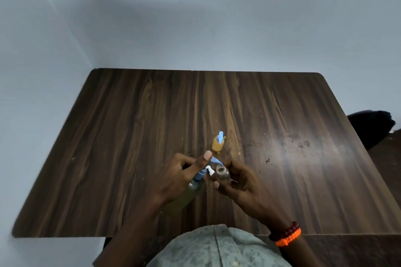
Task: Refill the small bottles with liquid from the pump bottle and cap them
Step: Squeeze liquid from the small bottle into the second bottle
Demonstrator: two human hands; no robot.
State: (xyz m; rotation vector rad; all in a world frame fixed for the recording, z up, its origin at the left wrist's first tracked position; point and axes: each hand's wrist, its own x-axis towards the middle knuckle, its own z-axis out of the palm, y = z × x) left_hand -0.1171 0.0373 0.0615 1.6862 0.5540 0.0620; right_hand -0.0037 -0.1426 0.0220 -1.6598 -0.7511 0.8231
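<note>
— What stays hidden around the pump bottle [191, 193]?
— The left hand [184, 176] covers its neck; its lower body is blurred; the liquid level cannot be told.
— And the small bottle [222, 173]?
— The right hand [240, 180] wraps its far side; its contents are too dim to judge; the white piece [210, 170] beside it is too small to identify.

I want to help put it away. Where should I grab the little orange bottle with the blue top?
Grab the little orange bottle around its round belly, coming from the side. It stands upright and alone on the table, and its blue top is thin and probably slippery, so the wider belly looks easier to hold.
</note>
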